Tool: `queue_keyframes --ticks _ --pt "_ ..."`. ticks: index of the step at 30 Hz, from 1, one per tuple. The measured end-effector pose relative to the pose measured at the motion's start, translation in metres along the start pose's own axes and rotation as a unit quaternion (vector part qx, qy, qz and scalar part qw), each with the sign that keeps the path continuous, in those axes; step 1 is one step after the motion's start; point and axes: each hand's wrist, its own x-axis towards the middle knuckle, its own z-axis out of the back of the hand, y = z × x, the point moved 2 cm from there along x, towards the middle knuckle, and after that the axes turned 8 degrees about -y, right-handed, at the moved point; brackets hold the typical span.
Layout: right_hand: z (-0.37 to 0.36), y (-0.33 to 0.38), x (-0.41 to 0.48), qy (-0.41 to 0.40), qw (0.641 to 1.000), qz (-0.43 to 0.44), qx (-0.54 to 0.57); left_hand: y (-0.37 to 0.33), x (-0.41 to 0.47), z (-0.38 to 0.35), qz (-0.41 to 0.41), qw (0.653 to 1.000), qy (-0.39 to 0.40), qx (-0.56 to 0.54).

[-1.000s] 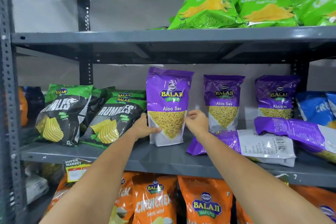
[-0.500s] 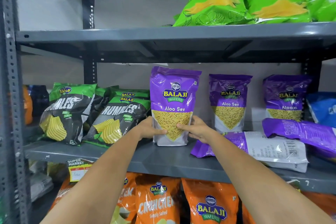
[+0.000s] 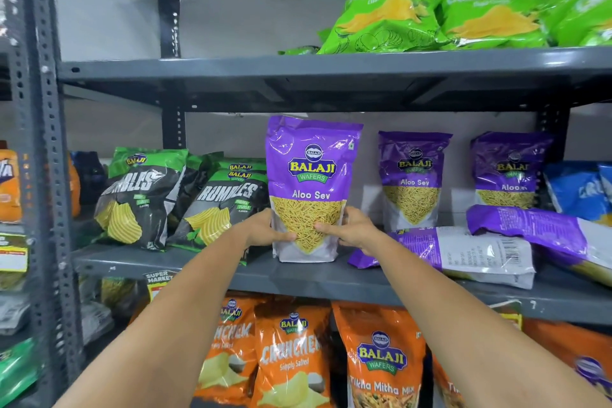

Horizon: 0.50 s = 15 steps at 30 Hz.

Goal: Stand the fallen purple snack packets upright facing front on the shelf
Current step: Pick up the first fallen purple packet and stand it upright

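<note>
Purple snack packet (image 3: 309,182) stands upright near the front edge of the middle shelf (image 3: 298,278), its printed face turned outward, between the black-and-green chip bags (image 3: 218,205) on the left and the rest of the purple stock on the right. Both hands clasp it low down: the left hand (image 3: 265,230) wraps the left edge with the thumb across the front, and the right hand (image 3: 351,228) mirrors it on the right edge, so each hand is closed on the packet rather than spread wide. Gripping near the base probably makes sense because the flat bottom is what has to sit square on the shelf, and a low hold lets the person square it and steady it before letting go. Two more purple packets (image 3: 414,175) already stand farther back on the right, facing front. Two fallen packets (image 3: 463,252) lie flat just right of the held one, back side up with the barcode showing, one overlapping the other. Those two appear to be the remaining work. Green bags (image 3: 397,20) fill the shelf above and orange bags (image 3: 291,354) the one below, so headroom is limited.
</note>
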Motion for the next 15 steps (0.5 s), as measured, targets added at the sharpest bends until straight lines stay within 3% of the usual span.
queue_keyframes --ticks 7,15 --pt "-0.004 0.01 -0.026 -0.007 0.999 0.008 -0.033 0.052 0.025 0.013 0.037 0.996 0.016 0.079" --pt "0.003 0.017 -0.037 0.008 0.992 0.024 -0.127 -0.01 -0.029 0.009 0.055 0.955 -0.001 0.292"
